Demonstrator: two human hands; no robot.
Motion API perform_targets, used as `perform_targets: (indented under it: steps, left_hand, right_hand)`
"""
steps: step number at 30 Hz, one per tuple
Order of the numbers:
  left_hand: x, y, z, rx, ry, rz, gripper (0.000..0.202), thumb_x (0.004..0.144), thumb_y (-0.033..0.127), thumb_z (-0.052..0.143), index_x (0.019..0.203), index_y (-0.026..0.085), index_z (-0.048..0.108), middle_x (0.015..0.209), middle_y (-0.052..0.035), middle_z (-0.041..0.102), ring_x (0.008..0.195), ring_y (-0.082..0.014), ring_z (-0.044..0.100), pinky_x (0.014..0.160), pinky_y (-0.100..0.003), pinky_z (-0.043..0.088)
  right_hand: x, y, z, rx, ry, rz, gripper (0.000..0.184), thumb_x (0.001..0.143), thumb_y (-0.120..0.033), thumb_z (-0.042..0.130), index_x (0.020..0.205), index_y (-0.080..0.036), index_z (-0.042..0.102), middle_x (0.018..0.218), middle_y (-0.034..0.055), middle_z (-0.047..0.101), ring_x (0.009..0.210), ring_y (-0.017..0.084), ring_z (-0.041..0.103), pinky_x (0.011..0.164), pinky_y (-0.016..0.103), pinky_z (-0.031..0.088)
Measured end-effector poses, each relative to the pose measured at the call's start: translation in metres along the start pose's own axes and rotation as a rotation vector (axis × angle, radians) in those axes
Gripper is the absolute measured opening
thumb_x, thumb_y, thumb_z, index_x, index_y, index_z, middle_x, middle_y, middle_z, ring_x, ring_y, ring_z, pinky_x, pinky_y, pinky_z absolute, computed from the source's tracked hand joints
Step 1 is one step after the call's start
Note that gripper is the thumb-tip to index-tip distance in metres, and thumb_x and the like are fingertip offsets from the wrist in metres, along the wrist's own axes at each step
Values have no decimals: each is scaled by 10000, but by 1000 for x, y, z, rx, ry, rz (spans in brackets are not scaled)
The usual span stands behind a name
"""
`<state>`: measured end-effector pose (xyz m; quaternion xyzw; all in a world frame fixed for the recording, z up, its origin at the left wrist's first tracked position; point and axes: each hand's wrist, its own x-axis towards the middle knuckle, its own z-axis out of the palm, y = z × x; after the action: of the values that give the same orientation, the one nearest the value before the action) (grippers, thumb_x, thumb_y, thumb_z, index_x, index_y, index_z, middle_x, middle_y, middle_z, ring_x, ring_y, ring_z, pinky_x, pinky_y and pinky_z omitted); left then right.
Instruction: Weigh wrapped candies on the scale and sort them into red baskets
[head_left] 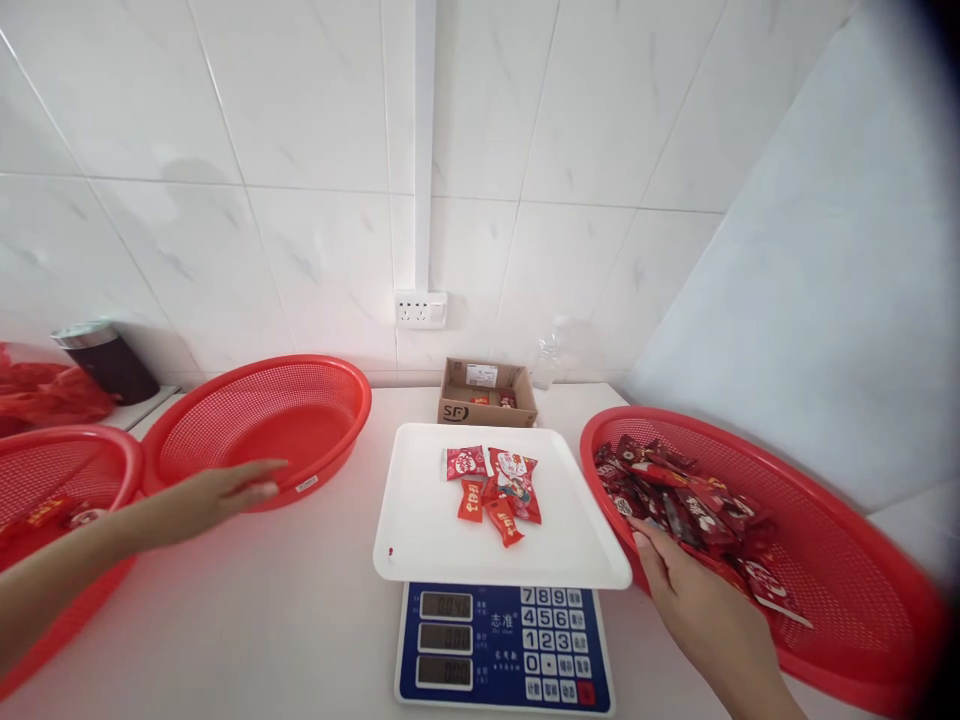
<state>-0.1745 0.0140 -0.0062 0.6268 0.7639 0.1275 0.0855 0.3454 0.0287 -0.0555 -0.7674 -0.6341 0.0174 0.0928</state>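
My left hand (214, 497) hovers with outstretched fingers near the front rim of a red mesh basket (352, 440) whose visible inside holds nothing. My right hand (701, 595) reaches over the near rim of another red basket (847, 560), beside a heap of red and dark-red snack packets (690, 490). Its thumb and forefinger are extended; the other fingers are partly hidden. Between the hands, a digital scale (502, 645) carries a white tray (420, 520). Lying on that tray are a larger red packet (515, 483) and several small ones (471, 500). The scale's display digits are faint.
A third red basket (112, 440) with packets stands at far left. Behind it are a dark cup (112, 365) and a red plastic bag (52, 390). Against the wall, a small cardboard box (487, 408) holds packets, below a power socket (421, 310). Clear plastic (547, 360) lies beside it.
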Motion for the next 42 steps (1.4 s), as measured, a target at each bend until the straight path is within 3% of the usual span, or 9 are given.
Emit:
perform_targets:
  steps: [3, 10, 15, 18, 22, 30, 34, 38, 42]
  left_hand:
    - [-8, 22, 21, -23, -190, 120, 441, 820, 531, 435, 1211, 355, 538, 1241, 36, 605, 1120, -210, 566, 883, -286, 435]
    - [2, 73, 41, 112, -149, 181, 513, 906, 449, 209, 1316, 237, 432, 1217, -105, 602, 992, -279, 617, 740, -363, 475]
    - [15, 91, 53, 113, -133, 193, 544, 907, 471, 163, 1338, 235, 396, 1179, -111, 617, 925, -279, 627, 697, -384, 491]
    - [18, 104, 58, 94, -30, 225, 578, 906, 503, 175, 1373, 214, 353, 1309, -119, 530, 1141, -300, 531, 858, -438, 466]
    - [17, 140, 69, 50, 95, 425, 581, 895, 527, 266, 1379, 217, 355, 1446, -102, 378, 1361, -277, 275, 1088, -482, 269]
    - [25, 228, 104, 20, -287, 754, 972, 668, 789, 414, 1452, 282, 144, 1538, -154, 73, 1402, -359, 5, 1088, -587, 115]
    - [31, 249, 116, 74, -264, 846, 919, 645, 797, 432, 1421, 350, 224, 1526, -137, 161, 1382, -394, 123, 1033, -634, 153]
    - [34, 254, 121, 89, -122, 871, 805, 680, 764, 434, 1337, 298, 402, 1347, -149, 438, 1158, -362, 450, 902, -516, 381]
    - [37, 252, 120, 93, -96, 872, 595, 761, 659, 454, 1195, 260, 535, 1177, -115, 551, 956, -284, 565, 768, -400, 460]
  right_hand:
    - [0, 0, 0, -3, -5, -5, 517, 904, -456, 216, 1233, -294, 580, 949, 63, 731, 720, 260, 689, 563, 350, 503]
    - [1, -1, -2, 7, -29, 2, 515, 905, -448, 216, 1233, -287, 579, 943, 52, 734, 754, 262, 693, 612, 360, 506]
    - [-2, -4, -4, 2, -15, -9, 507, 904, -431, 223, 1230, -286, 583, 945, 51, 734, 768, 266, 693, 631, 373, 513]
    - [-3, -5, -6, -10, -18, -6, 508, 908, -424, 216, 1240, -290, 576, 977, 45, 728, 791, 263, 691, 652, 376, 516]
    - [-3, -7, -8, -32, 13, -16, 506, 910, -409, 212, 1222, -294, 593, 999, 44, 724, 770, 250, 691, 634, 355, 513]
    - [-5, -9, -10, -32, -47, -5, 517, 925, -413, 179, 1254, -288, 557, 1063, 36, 704, 858, 260, 681, 696, 373, 509]
    - [-6, -9, -11, -3, -69, -7, 532, 930, -419, 155, 1278, -283, 533, 1113, 35, 684, 922, 272, 663, 750, 402, 500]
    - [-6, -9, -10, -7, -52, -12, 527, 930, -410, 161, 1274, -279, 538, 1152, 40, 666, 949, 270, 656, 770, 410, 498]
    - [-6, -10, -10, -18, -26, -24, 521, 929, -403, 169, 1264, -282, 549, 1138, 46, 673, 922, 260, 666, 749, 397, 505]
